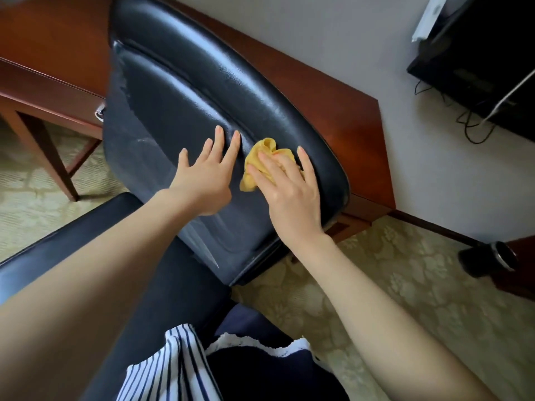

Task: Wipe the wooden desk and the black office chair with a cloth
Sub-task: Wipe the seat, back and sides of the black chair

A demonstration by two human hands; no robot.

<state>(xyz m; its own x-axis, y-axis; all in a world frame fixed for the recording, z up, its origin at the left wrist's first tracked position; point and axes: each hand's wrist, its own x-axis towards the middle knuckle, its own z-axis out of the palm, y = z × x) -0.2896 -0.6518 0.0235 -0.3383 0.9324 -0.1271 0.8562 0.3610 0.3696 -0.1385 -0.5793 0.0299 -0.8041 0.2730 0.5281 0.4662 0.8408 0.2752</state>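
1 black office chair (188, 91) across most of the view, its glossy backrest (179, 125) leaning toward the camera, its seat (72, 235) at lower left beneath the left forearm. Behind it, 1 wooden desk (341, 111), reddish-brown, set along a pale wall (318, 33) from upper left to a corner at right, the top of the backrest overlapping its edge. Beige patterned carpet (405, 285) below and to the right. Black box (477, 53) at upper right against the wall, dark cables (469, 123) trailing under it. Striped garment (165, 366) at the bottom edge. 2 bare hands on the backrest, side by side, near but apart. Left hand (202, 180) flat against the leather, fingers straight and fanned wide, holding nothing. Right hand (289, 195) laid over a bunched yellow cloth (266, 146), fingers spread and nearly straight, pressing it onto the right part of the backrest; little finger past the cloth, touching leather. Thumb hidden. Small dark cylinder (489, 259) at far right by the carpet's edge, well apart from the chair.
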